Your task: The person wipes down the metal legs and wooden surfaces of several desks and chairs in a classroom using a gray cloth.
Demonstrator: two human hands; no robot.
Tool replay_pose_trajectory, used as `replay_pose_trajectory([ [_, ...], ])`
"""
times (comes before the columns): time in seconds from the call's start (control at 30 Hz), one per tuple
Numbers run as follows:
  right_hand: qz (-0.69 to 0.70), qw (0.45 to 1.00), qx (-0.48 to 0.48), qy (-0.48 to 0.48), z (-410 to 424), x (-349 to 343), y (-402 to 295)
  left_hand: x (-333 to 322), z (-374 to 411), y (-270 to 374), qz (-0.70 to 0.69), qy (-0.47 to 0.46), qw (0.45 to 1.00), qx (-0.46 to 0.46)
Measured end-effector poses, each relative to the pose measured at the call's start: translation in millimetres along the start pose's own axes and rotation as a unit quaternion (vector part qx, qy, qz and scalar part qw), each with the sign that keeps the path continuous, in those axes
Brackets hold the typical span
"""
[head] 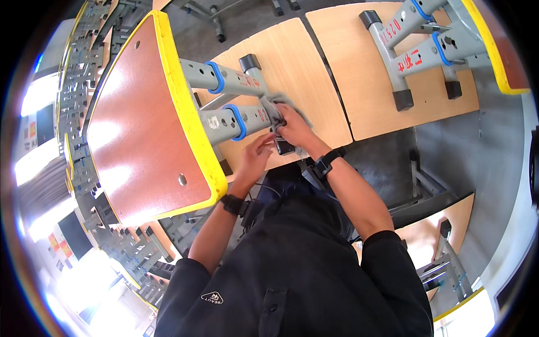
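My right hand (294, 126) grips a grey cloth (276, 109) pressed against the foot bar of an upturned chair. Close beside it, my left hand (255, 153) has its fingers loosely bent near the black plastic foot cap (285, 147); whether it touches the chair is hard to see. The chair's brown seat board (147, 126) with a yellow edge faces left. Its grey metal legs (236, 120) carry blue collars and red writing, and they rest over a wooden desktop (290, 54). Cloth and fingers hide part of the foot bar.
Another upturned chair (400, 59) lies on the adjoining wooden desktop (337, 42) to the right, across a narrow gap. A grey wall (476, 143) rises at the right. Rows of upturned chairs (84, 84) extend at the left. A further desk (457, 215) stands at the lower right.
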State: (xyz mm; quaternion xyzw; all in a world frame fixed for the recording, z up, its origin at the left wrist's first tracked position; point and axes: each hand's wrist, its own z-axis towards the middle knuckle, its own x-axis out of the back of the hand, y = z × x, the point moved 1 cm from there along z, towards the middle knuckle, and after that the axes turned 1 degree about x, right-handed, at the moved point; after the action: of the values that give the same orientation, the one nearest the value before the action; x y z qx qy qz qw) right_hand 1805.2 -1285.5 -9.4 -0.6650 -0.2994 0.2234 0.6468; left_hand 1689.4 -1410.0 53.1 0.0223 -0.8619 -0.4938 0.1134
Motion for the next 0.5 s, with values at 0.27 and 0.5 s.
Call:
replay_pose_trajectory([
  [0.27,0.061,0.982,-0.066,-0.165,55,12,-23,54,-2,7,0.021,0.199,0.978,-0.054],
  [0.5,-0.181,0.952,-0.007,-0.247,83,13,-24,82,12,-48,0.175,0.266,0.946,-0.061],
])
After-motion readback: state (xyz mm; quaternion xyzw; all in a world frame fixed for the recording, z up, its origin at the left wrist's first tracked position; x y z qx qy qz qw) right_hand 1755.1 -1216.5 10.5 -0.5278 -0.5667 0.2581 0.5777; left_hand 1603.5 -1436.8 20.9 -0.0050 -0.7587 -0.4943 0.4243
